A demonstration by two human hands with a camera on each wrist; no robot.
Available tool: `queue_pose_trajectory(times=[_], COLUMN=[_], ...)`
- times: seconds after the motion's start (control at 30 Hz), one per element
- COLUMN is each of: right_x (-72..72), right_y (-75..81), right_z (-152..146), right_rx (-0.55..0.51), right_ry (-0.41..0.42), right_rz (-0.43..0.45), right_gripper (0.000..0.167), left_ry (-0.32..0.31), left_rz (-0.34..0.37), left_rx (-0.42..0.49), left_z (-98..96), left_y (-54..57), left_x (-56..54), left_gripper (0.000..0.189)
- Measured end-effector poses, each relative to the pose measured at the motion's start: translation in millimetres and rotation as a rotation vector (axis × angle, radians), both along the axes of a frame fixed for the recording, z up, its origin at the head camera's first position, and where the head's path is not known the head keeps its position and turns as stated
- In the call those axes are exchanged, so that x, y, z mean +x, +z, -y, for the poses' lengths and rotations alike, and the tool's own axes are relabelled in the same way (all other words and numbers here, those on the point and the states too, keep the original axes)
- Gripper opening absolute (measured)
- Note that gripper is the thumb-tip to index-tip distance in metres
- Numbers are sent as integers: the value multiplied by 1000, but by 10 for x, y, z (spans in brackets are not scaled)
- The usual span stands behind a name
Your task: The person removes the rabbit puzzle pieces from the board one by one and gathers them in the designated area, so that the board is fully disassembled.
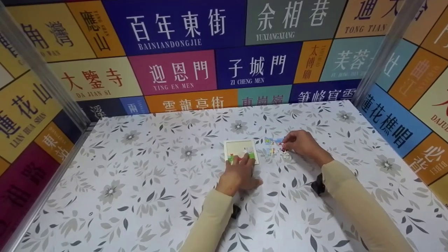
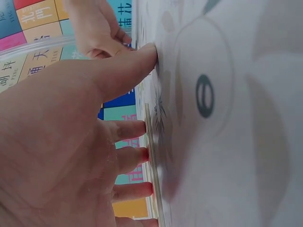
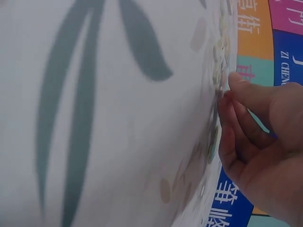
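A small square puzzle board (image 1: 236, 146) with a pale frame and a coloured picture along its near side lies on the table. My left hand (image 1: 238, 175) rests on its near part, fingers spread and nearly straight; the left wrist view has the fingertips (image 2: 146, 155) pressing on the board's edge. Right of the board lies a loose group of small colourful jigsaw pieces (image 1: 271, 142). Over their right side, my right hand (image 1: 303, 145) pinches a jigsaw piece between thumb and fingertips, mostly hidden by them. The right wrist view shows the thumb and fingers (image 3: 228, 142) low over the pieces.
A white cloth with grey flowers and leaves covers the table (image 1: 150, 196). Colourful panels with Chinese lettering (image 1: 175, 28) stand behind and at both sides. Clear posts (image 1: 383, 52) rise at the back corners.
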State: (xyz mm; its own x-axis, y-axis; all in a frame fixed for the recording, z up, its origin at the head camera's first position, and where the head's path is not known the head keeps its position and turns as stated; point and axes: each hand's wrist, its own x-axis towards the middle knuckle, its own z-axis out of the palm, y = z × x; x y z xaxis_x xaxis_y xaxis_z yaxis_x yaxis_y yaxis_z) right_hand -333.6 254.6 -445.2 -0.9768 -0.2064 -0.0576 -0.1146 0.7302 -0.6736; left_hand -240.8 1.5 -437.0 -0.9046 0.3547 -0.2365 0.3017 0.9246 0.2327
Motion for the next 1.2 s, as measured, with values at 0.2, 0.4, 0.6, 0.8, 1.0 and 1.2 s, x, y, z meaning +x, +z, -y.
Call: queue_pose_trajectory(times=[0.2, 0.4, 0.6, 0.8, 1.0, 1.2], right_x=[0, -18, -25, -43, -55, -70], right_y=[21, -43, -63, -112, -95, -53], right_z=[229, 526, 769, 849, 866, 908], right_rx=[-24, -36, -17, 27, 42, 39], right_ry=[30, 81, 125, 205, 216, 195], right_rz=[-25, -44, 7, -15, -5, 56], right_gripper=[19, 23, 27, 27, 24, 23], left_ry=[-21, -56, -77, -117, -141, -118], left_rz=[4, 27, 101, 139, 109, 129], left_rx=[12, 7, 36, 56, 35, 15], left_z=[17, 63, 123, 200, 207, 195], left_y=[6, -3, 33, 31, 9, 0], left_x=[1, -13, -35, -64, -67, -51], left_gripper=[81, 78, 82, 79, 79, 83])
